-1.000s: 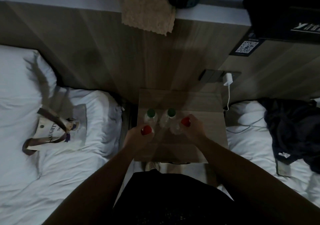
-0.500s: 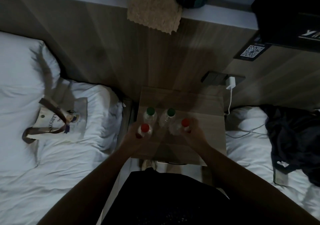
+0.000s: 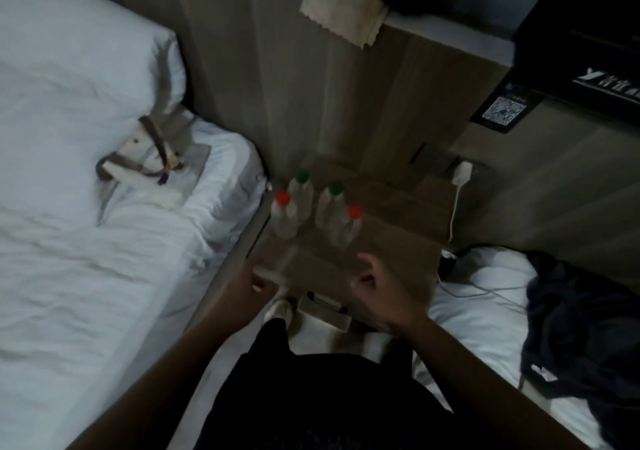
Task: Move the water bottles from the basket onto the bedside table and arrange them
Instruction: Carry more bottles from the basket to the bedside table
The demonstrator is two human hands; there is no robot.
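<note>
Back pair: your left green-capped bottle [image 3: 302,186] and right green-capped bottle [image 3: 331,200] are standing upright side by side, nearer the wall.
Front pair: your left red-capped bottle [image 3: 284,217] and right red-capped bottle [image 3: 348,228] are standing upright just in front of them.
Look: all 4 are showing clear plastic bodies, caps on, grouped 2 by 2.
Bedside table [image 3: 398,214]: its wooden top is carrying all 4 on its left half.

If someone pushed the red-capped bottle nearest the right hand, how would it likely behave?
The red-capped bottle stands upright, tall and narrow, so a push near the cap would probably tip it. It looks like clear thin plastic, likely smooth and slightly squashy. Tipped, it may knock the green-capped bottle close behind.
</note>
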